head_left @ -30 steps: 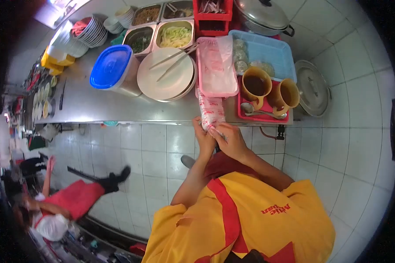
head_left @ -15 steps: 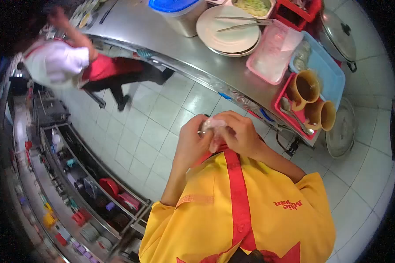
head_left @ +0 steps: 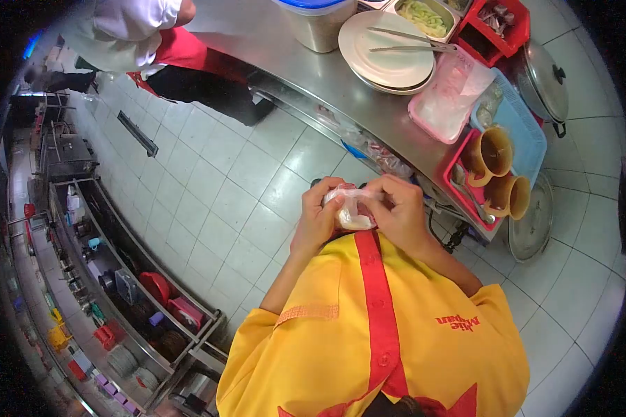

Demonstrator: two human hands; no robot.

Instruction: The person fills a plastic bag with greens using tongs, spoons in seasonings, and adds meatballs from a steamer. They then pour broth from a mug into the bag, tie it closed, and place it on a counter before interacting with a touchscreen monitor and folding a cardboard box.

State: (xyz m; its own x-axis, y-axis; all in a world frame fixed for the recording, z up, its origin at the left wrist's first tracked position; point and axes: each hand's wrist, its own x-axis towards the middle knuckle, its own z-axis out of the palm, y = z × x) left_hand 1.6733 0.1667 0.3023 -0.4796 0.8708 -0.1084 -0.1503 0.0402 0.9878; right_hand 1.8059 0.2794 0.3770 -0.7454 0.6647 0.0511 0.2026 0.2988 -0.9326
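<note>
Plastic bag (head_left: 351, 210) now up at chest, left hand (head_left: 315, 217) and right hand (head_left: 401, 212) in tight grip on it.

Item I see, one: a small clear plastic bag (head_left: 355, 208), thin and crumpled, with faint red print and a pale lump sitting in its lower end. It is off the desk, pinched at its top between my left hand (head_left: 318, 214) and right hand (head_left: 400, 212), close to the chest.

Thin clear plastic bag (head_left: 353, 208) — brushed steel counter (head_left: 306, 76) — glossy floor tiles (head_left: 236, 194).
</note>
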